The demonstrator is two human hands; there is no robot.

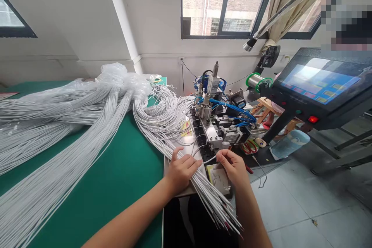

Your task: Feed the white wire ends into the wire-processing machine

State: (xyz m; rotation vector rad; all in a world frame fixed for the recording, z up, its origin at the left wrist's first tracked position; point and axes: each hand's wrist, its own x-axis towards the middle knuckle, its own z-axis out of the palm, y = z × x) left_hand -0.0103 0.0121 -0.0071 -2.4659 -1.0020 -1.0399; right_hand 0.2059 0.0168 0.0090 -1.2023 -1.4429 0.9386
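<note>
A thick bundle of thin white cables (213,195) runs over the table's corner, and its loose ends, some with reddish tips, hang toward me. My left hand (182,168) lies across this bundle, with thumb and forefinger closed together at a single white cable (209,160). That cable stretches to the right, where the fingertips of my right hand (232,166) pinch it near its end. The very tip is hidden by my fingers. Just beyond my right hand stands a bench machine (213,131) with metal cylinders and blue air tubes.
More white cables (72,155), partly wrapped in clear plastic (113,75), cover the green table (130,170). A control screen (319,81) stands to the right, near a solder wire spool (257,81) and a blue-tinted plastic container (290,143). Another person is at the far right.
</note>
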